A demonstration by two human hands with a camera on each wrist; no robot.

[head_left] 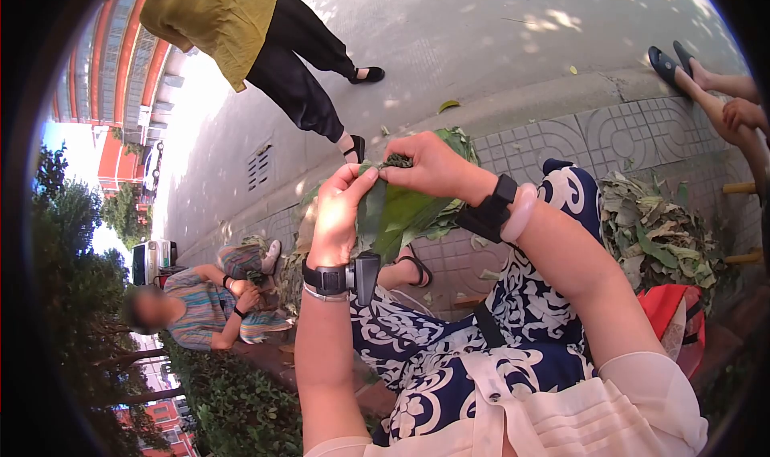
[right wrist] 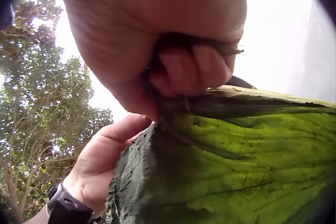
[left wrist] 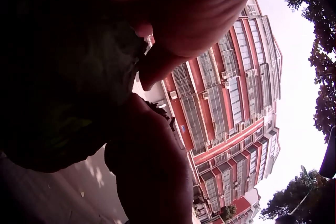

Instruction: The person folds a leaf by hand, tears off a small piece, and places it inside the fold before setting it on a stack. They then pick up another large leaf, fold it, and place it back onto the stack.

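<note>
A large green leaf (head_left: 401, 216) hangs between both hands in the head view, and its veined, backlit side (right wrist: 252, 166) fills the lower right of the right wrist view. My left hand (head_left: 341, 208) pinches its edge between thumb and forefinger. Close beside it, my right hand (head_left: 437, 166) has its fingers curled round a dark green bunch (head_left: 398, 161), its thumb and forefinger at the leaf's edge. In the left wrist view the leaf (left wrist: 68, 87) is dark, with the fingertips near its edge.
A pile of wilted leaves (head_left: 658, 228) lies at the right, beside a red bag (head_left: 670, 316). A person in a yellow top (head_left: 216, 16) stands ahead; another in a striped top (head_left: 196, 306) sits at the left. Someone's bare legs (head_left: 706, 108) show at the right edge.
</note>
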